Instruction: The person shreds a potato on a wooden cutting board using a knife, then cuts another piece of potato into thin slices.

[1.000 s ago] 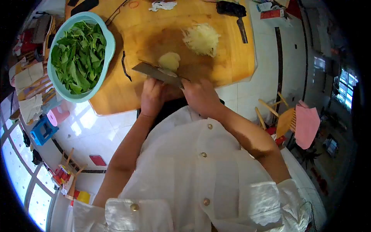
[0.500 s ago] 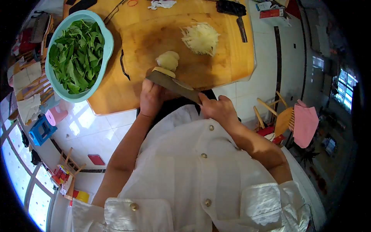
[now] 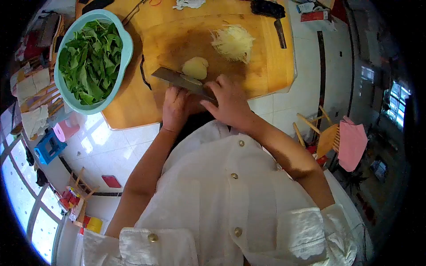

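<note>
My right hand (image 3: 230, 102) is closed around the handle end of a wide-bladed kitchen knife (image 3: 171, 76), thumb on the near side and fingers on the far side. The blade slants up to the left. A thin pale slice (image 3: 191, 80) clings to its face. My left hand (image 3: 175, 111) has its fingers curled by the near side of the blade; what they hold is hidden. Just beyond the knife lie peeled pale slices, apparently potato (image 3: 195, 68), on the wooden surface (image 3: 168, 44). Farther right sits a heap of pale shreds (image 3: 233, 43).
A light-blue basin (image 3: 128, 48) full of green leaves (image 3: 91, 62) stands at the left. A dark strap (image 3: 144, 73) lies beside it. At the far right are a black object (image 3: 267, 9) and a dark blade-like strip (image 3: 280, 34). White crumpled cloth (image 3: 189, 4) lies at the back.
The knife has moved up and left, away from my body. My right hand has shifted left and forward with it, its fingers now higher. My left hand's fingers have drawn below the blade.
</note>
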`<state>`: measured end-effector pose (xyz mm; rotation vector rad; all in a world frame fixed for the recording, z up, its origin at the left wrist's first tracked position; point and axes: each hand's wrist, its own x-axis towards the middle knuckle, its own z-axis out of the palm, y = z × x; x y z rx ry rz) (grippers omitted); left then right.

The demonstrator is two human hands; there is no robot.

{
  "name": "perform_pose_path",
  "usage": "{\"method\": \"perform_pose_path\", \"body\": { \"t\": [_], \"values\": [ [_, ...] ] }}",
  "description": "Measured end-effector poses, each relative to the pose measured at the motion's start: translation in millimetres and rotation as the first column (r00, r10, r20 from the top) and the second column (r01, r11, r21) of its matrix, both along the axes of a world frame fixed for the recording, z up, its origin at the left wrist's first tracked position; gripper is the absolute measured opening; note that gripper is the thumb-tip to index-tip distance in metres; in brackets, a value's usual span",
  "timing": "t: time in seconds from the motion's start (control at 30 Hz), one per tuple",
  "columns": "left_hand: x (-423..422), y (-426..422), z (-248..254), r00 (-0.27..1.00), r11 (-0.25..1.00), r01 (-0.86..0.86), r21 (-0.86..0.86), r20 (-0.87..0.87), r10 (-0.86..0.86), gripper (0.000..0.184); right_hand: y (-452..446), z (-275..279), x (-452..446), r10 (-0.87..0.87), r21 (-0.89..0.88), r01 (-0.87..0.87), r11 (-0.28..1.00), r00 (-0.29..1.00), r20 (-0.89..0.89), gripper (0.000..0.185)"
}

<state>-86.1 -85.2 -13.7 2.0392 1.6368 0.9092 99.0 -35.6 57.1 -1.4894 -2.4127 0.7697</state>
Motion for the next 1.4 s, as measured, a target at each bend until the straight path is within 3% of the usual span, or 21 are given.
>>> {"method": "perform_pose_path", "body": {
  "t": [0.03, 0.1, 0.13, 0.2, 0.3, 0.43, 0.5, 0.53, 0.63, 0.7, 0.8, 0.93, 1.0, 1.13, 1.2, 1.3, 1.4],
  "values": [
    [0.9, -0.1, -0.9, 1.0, 1.0, 0.0, -0.001, 0.0, 0.0, 0.025, 0.8, -4.4, -0.6, 0.0, -0.001, 0.0, 1.0, 1.0, 0.0, 0.03],
    [1.9, 1.8, -1.8, 1.0, 1.0, -0.004, 0.008, 0.015, 0.003, 0.024, 8.4, -19.4, -4.5, -0.128, -0.314, 0.08, 0.946, 0.982, -0.136, 0.038],
    [2.2, 1.6, -0.5, 1.0, 1.0, -0.002, 0.008, 0.015, 0.002, 0.024, 12.4, -23.4, -5.3, -0.129, -0.314, 0.081, 0.946, 0.982, -0.136, 0.038],
    [2.5, 1.5, 3.3, 1.0, 1.0, -0.009, -0.016, 0.01, 0.009, 0.024, 19.0, -29.0, -7.1, -0.197, -0.572, 0.1, 0.814, 0.974, -0.111, 0.042],
    [3.2, 4.2, 4.5, 0.998, 1.0, -0.01, 0.02, 0.068, 0.009, 0.023, 19.4, -32.2, -11.4, -0.118, -0.577, 0.051, 0.815, 0.99, -0.079, 0.053],
    [5.6, 6.3, 15.0, 0.996, 0.998, -0.06, 0.015, 0.072, 0.059, 0.023, 16.6, -13.1, -16.6, -0.179, -0.506, 0.139, 0.852, 0.983, -0.031, 0.062],
    [2.8, 5.3, 11.1, 1.0, 0.997, 0.016, 0.075, 0.019, -0.018, 0.023, 15.0, 4.8, -8.4, -0.001, -0.418, 0.034, 0.908, 0.997, 0.08, 0.06],
    [3.3, 5.0, 10.7, 1.0, 0.997, 0.017, 0.076, 0.019, -0.018, 0.023, 11.8, 4.5, -4.8, -0.001, -0.418, 0.035, 0.908, 0.997, 0.081, 0.06],
    [5.3, 4.8, 9.5, 0.999, 0.998, -0.04, 0.038, 0.025, 0.039, 0.023, 1.0, -1.3, 2.3, 0.122, -0.402, -0.046, 0.914, 0.979, 0.166, 0.045],
    [2.6, 1.8, 4.8, 1.0, 1.0, -0.021, -0.004, 0.012, 0.021, 0.022, -4.9, -2.2, 3.2, 0.113, -0.198, -0.076, 0.977, 0.977, 0.183, 0.032],
    [3.3, 0.3, 2.2, 0.999, 0.999, -0.04, 0.012, -0.025, 0.04, 0.021, -7.2, 0.1, 1.7, 0.105, -0.102, -0.095, 0.99, 0.99, 0.093, 0.029],
    [7.6, 0.9, 8.4, 0.997, 0.997, -0.074, -0.028, 0.026, 0.074, 0.021, -3.3, 1.4, 4.7, 0.127, -0.114, -0.109, 0.987, 0.979, 0.162, 0.028],
    [4.8, -1.8, 4.1, 0.996, 0.998, -0.068, -0.008, -0.052, 0.068, 0.024, -6.8, 11.0, 10.5, 0.19, 0.01, -0.192, 0.981, 0.974, 0.125, 0.028],
    [1.1, -5.8, -0.9, 0.999, 0.999, -0.042, -0.013, -0.006, 0.042, 0.028, -28.3, 49.5, 23.8, 0.175, -0.082, -0.162, 0.983, 0.965, 0.196, 0.03],
    [0.4, -8.8, -6.1, 0.999, 0.999, -0.039, -0.018, -0.009, 0.039, 0.031, -34.5, 55.8, 28.7, 0.206, -0.205, -0.138, 0.969, 0.911, 0.357, 0.033],
    [1.8, -9.0, -4.0, 0.998, 0.998, -0.066, -0.002, 0.011, 0.066, 0.033, -39.7, 47.2, 36.6, 0.19, -0.063, -0.179, 0.982, 0.933, 0.306, 0.034],
    [0.3, -8.5, -2.2, 0.998, 0.999, -0.049, 0.015, -0.024, 0.049, 0.034, -40.8, 44.1, 34.5, 0.208, -0.092, -0.187, 0.978, 0.916, 0.343, 0.033]
  ]
}}
